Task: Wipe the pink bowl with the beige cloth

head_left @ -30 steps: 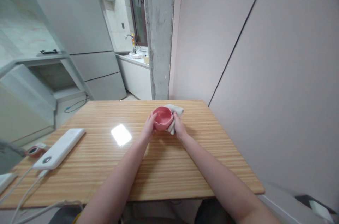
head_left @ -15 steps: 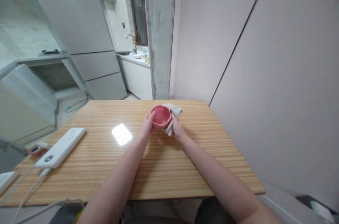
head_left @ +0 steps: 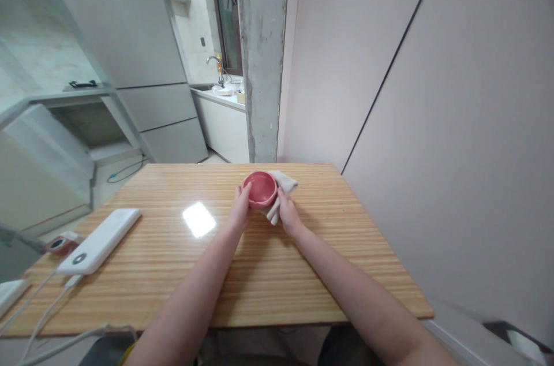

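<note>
A: Where do the person's hands stand?
B: Toward the far end of the bench (head_left: 303, 273), the left hand (head_left: 240, 211) grips the pink bowl (head_left: 259, 189) by its side, and the right hand (head_left: 286, 213) presses a beige cloth (head_left: 281, 190) against it.
A: Is the wiping finished?
B: Seemingly not; the cloth sits against the outside, the inside looks dry, and the bowl is in hand rather than set down

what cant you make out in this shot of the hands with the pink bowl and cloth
- Head view: underside of the pink bowl, hidden by the left hand and beige cloth.
- Right hand: its fingertips lie behind the cloth.
- White power bank: its cables run off the left edge.
- Small red device: too small to identify.
</note>
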`<action>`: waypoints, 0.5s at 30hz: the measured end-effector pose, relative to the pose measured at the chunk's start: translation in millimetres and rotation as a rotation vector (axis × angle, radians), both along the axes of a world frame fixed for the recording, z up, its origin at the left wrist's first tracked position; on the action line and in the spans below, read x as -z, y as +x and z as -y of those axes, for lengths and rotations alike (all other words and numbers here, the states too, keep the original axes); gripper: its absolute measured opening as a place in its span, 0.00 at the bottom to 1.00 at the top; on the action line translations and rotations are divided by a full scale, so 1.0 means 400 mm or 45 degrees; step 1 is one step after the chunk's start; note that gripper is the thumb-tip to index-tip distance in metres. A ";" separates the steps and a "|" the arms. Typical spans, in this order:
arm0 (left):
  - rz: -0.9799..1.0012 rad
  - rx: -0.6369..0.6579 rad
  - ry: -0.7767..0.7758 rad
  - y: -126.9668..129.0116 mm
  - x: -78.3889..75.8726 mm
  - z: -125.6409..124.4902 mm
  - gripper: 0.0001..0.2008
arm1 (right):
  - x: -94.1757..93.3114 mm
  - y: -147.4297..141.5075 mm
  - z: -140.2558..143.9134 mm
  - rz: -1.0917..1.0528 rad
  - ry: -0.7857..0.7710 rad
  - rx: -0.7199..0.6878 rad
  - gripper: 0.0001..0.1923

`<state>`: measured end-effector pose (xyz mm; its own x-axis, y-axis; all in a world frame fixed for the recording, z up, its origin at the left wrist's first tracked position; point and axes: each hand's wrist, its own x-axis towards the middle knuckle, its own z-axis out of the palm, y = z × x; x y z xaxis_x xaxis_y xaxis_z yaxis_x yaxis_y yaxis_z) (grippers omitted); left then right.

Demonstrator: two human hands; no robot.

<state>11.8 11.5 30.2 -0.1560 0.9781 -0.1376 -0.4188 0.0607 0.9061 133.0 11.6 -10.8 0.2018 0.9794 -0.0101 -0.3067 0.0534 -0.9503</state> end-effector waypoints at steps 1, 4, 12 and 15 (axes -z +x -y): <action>-0.016 0.014 -0.019 -0.003 -0.002 0.000 0.20 | -0.005 -0.002 0.006 0.002 0.014 0.035 0.25; -0.160 0.249 -0.141 -0.014 -0.013 0.011 0.24 | -0.031 0.026 -0.001 0.004 0.062 0.144 0.25; -0.068 0.192 -0.079 0.002 -0.009 0.021 0.23 | -0.017 0.033 -0.026 -0.042 0.025 -0.008 0.23; -0.078 0.123 -0.044 -0.002 -0.004 0.014 0.24 | -0.011 0.016 -0.009 0.018 0.094 0.074 0.23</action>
